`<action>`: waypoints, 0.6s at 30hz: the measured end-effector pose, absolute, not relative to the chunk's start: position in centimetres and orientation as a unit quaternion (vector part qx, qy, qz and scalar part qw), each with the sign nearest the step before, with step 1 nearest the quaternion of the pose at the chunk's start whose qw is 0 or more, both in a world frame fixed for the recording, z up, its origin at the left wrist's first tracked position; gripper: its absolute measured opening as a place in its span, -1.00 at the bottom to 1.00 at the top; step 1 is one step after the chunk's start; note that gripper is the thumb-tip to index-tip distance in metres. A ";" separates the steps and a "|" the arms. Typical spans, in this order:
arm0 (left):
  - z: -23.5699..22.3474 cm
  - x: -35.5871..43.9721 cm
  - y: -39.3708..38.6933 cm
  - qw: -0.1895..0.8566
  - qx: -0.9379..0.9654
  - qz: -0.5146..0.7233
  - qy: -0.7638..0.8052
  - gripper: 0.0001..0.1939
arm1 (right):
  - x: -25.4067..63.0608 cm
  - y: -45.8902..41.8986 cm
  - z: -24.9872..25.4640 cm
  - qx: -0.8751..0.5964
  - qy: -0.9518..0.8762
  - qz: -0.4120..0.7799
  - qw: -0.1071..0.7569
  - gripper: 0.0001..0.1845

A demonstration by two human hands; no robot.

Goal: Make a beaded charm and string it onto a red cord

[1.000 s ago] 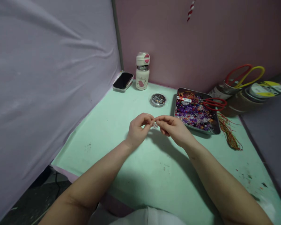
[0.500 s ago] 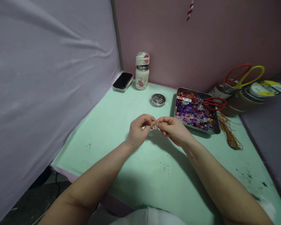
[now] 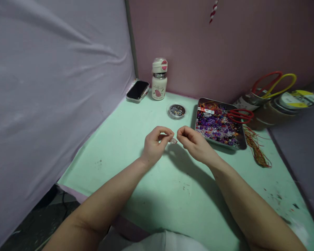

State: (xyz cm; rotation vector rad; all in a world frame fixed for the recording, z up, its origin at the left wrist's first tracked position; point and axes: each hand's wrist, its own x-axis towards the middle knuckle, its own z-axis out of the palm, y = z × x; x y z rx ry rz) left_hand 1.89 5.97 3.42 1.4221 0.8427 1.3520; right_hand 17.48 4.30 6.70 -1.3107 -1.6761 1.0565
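Note:
Between thumb and forefinger, my left hand point(image 3: 157, 141) pinches a small cluster of clear, pinkish beads point(image 3: 173, 140) above the table. Just to its right, my right hand point(image 3: 192, 141) is closed in a pinch, a short gap away from the beads. Whether a thin thread runs between the fingertips is too fine to see. Right of my right hand lies a metal tray point(image 3: 219, 144) full of purple, clear, red and dark beads point(image 3: 211, 122). Red-handled scissors point(image 3: 239, 115) rest on top of them.
A round clear case point(image 3: 177, 111) lies beyond my hands. Behind it stand a white bottle point(image 3: 159, 83) and a phone point(image 3: 137, 90). On the right are two jars, one holding red and yellow scissors point(image 3: 279, 85), and a bundle of coloured cords point(image 3: 259, 150). Cloth walls enclose the green table point(image 3: 107, 150).
My right hand has parted from my left, moving slightly right and up. The bead cluster stays at my left fingertips and shows more fully.

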 end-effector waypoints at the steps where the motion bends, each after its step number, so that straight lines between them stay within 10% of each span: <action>1: 3.4 1.8 6.1 0.486 0.573 0.555 0.358 -0.90 | 17.6 4.3 6.8 -0.509 -0.652 0.421 0.373 -0.86; 18: 3.3 0.7 8.1 0.503 0.623 0.368 0.473 -0.82 | 17.8 5.3 6.3 -0.376 -0.435 0.631 0.520 -0.86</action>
